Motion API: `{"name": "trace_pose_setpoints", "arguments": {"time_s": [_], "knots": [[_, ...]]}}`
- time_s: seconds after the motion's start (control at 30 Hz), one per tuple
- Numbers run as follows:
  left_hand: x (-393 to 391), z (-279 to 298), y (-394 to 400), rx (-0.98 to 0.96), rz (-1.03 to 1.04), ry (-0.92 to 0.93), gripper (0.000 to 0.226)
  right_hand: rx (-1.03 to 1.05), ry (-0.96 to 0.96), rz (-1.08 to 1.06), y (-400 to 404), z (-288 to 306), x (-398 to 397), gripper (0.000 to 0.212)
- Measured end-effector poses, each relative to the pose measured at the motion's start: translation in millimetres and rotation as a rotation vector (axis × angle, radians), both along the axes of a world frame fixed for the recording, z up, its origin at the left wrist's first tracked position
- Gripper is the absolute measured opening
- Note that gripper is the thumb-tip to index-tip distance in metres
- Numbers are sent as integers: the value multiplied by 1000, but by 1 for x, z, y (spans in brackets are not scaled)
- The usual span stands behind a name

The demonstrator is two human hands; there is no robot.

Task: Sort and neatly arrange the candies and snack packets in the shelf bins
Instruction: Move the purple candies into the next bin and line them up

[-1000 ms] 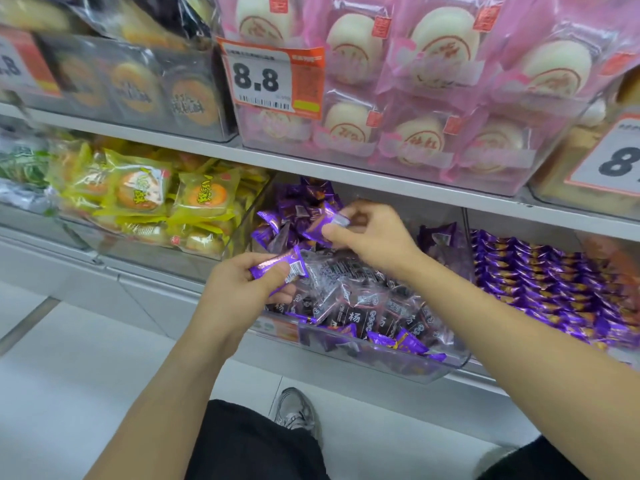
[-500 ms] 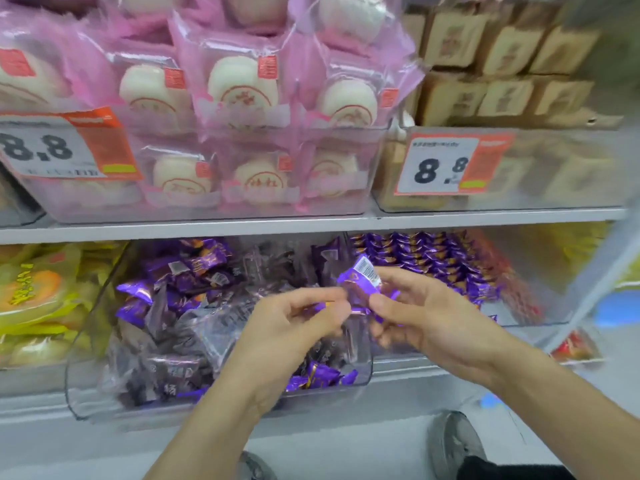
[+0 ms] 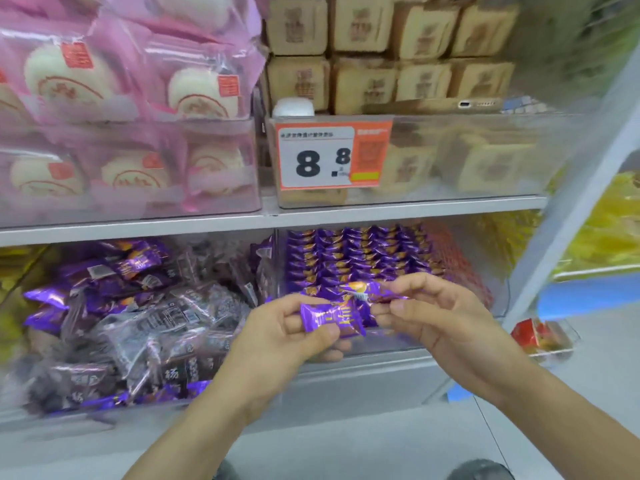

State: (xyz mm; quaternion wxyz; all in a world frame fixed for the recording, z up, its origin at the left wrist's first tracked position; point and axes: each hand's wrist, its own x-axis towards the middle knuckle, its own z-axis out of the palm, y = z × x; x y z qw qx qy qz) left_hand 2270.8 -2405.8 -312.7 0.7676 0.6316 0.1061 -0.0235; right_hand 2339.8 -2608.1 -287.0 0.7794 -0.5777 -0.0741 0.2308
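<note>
Head view: two hands hold purple candies before the shelf bins.
Left hand pinches a candy; right hand pinches another just above it. Wrapper print blurred; the tag above reads 8.8.

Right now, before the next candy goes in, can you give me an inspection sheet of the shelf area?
Surface: grey metal shelf, two tiers of clear plastic bins.
Job's things: one purple foil candy pinched in the left hand, a second purple candy in the right hand; tidy bin of purple candies in rows; jumbled bin of purple and dark packets to its left.
Clutter: white-and-orange price tag reading 8.8; pink-wrapped white buns; tan boxed cakes; a phone lying on the upper bin.
Grippers: left hand and right hand each hold a candy before the tidy bin.
Cables: nothing seen.
Surroundings: pale floor, yellow packets at right.
</note>
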Motion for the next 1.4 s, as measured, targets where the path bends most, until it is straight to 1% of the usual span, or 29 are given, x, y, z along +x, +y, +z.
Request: {"name": "trace_pose_setpoints", "arguments": {"time_s": [0.07,0.17,0.2,0.3,0.33,0.37,0.43,0.5,0.57,0.67,0.7,0.73,0.8,0.87,0.93,0.97,1.03,1.1,1.17,1.23,1.27,1.3,1.33,1.4], "knots": [[6,1,-12,-49,-20,14,32,3,-79,-36,-11,-3,2,27],[21,5,-24,-101,-71,40,39,-145,-221,-195,-25,-11,5,12],[27,6,-26,-91,-86,50,40,-165,-223,-212,-27,-14,7,13],[45,2,-29,-10,-136,44,33,-159,-195,-219,-30,-22,12,41],[48,1,-29,11,-145,36,30,-169,-194,-234,-29,-22,14,47],[51,-1,-29,22,-150,28,27,-182,-196,-244,-27,-23,15,48],[55,-5,-29,16,-153,21,23,-200,-193,-245,-26,-25,19,43],[56,-8,-31,-28,-146,33,22,-205,-176,-235,-29,-28,21,37],[57,-11,-32,-102,-121,77,23,-171,-118,-238,-35,-30,24,34],[57,-12,-36,-190,-110,160,24,-59,19,-244,-46,-31,29,38],[58,-12,-38,-220,-103,177,24,-32,69,-254,-51,-31,31,35],[59,-12,-39,-252,-87,192,23,-20,109,-261,-54,-31,32,33],[61,-11,-43,-298,-59,218,23,-34,147,-247,-57,-27,31,35],[62,-13,-47,-306,-53,216,25,-45,152,-228,-57,-26,31,42],[62,-15,-49,-222,-65,183,25,-31,143,-233,-56,-23,30,50],[62,-17,-50,-154,-68,159,26,-27,132,-239,-56,-22,31,51],[63,-20,-50,-33,-77,112,27,-40,87,-214,-58,-20,33,44],[63,-21,-51,20,-102,88,26,-95,20,-127,-61,-18,35,31],[61,-21,-52,39,-151,94,28,-226,-91,-26,-62,-20,33,27],[58,-21,-52,61,-218,110,36,-445,-266,31,-58,-27,27,32],[56,-21,-53,73,-246,117,42,-525,-343,31,-56,-30,23,36],[55,-21,-52,82,-261,131,49,-552,-392,5,-52,-34,21,41],[54,-21,-52,85,-263,148,54,-529,-405,-40,-50,-36,19,46],[55,-22,-52,61,-251,167,50,-397,-320,-129,-48,-39,19,61]]}}
